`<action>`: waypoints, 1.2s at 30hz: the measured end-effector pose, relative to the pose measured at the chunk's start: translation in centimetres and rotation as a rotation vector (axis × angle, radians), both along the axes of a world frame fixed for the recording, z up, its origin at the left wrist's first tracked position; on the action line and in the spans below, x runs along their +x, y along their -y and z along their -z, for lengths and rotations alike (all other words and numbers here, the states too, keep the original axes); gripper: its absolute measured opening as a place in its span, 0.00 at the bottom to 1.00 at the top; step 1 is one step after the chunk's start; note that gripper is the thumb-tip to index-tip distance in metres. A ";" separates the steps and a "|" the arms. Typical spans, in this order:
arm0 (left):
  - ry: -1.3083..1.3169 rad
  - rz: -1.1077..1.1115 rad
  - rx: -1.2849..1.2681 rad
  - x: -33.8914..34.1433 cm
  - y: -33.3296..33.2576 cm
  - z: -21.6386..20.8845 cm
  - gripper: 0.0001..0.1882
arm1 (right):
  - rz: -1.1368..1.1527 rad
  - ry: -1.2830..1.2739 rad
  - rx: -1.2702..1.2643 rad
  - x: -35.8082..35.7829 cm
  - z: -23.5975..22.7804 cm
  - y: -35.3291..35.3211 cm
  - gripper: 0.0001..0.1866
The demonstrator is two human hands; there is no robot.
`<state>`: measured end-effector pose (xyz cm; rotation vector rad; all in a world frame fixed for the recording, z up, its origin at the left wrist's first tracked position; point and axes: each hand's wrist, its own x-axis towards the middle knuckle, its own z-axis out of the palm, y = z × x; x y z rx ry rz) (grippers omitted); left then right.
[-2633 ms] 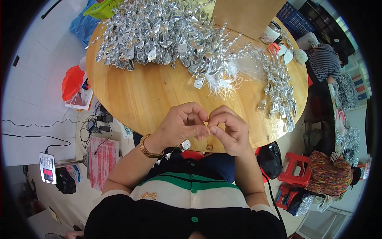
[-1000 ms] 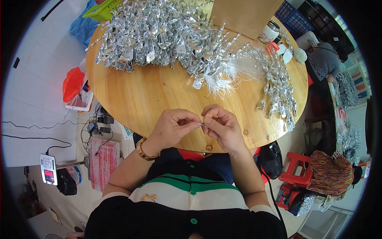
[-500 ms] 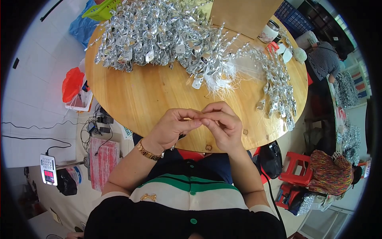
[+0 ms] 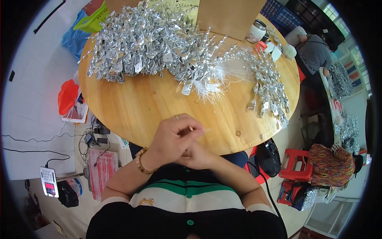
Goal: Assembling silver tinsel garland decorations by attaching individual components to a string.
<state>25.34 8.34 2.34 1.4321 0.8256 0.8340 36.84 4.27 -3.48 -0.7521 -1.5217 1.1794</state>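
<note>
My left hand (image 4: 172, 137), with a gold watch or bracelet at the wrist and a ring on one finger, is in a pinch at the near edge of the round wooden table. From its fingertips a small whitish wisp (image 4: 208, 130) sticks out, too faint to name. My right hand (image 4: 200, 156) is lower and tucked close against the left; its fingers are mostly hidden behind the left hand. Farther away on the table lie a tuft of white feathers (image 4: 210, 88) and a big heap of twisted silver foil strands (image 4: 131, 47).
More silver strands (image 4: 270, 83) hang toward the table's right edge. A cardboard box (image 4: 227, 18), a jar (image 4: 256, 31) and a green basket (image 4: 92, 19) stand at the back. Red stools (image 4: 296, 165) and two other people are at the right; a scale display (image 4: 49, 182) is at the left.
My hands were fingertip to fingertip, both pinching. Now the right hand has dropped down and left behind the left hand, and a whitish wisp shows at the left fingertips.
</note>
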 end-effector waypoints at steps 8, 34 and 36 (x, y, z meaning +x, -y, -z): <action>-0.150 -0.459 0.792 -3.8 0.2 -1.3 0.10 | 0.644 -0.414 0.320 18.4 -7.9 -5.7 0.09; 0.042 -0.308 0.297 -3.8 0.2 2.8 0.04 | 0.617 0.925 0.382 6.7 -3.9 -14.8 0.17; 0.027 -0.332 0.323 -4.3 0.2 2.9 0.04 | 0.675 0.918 0.489 6.6 -3.1 -16.1 0.17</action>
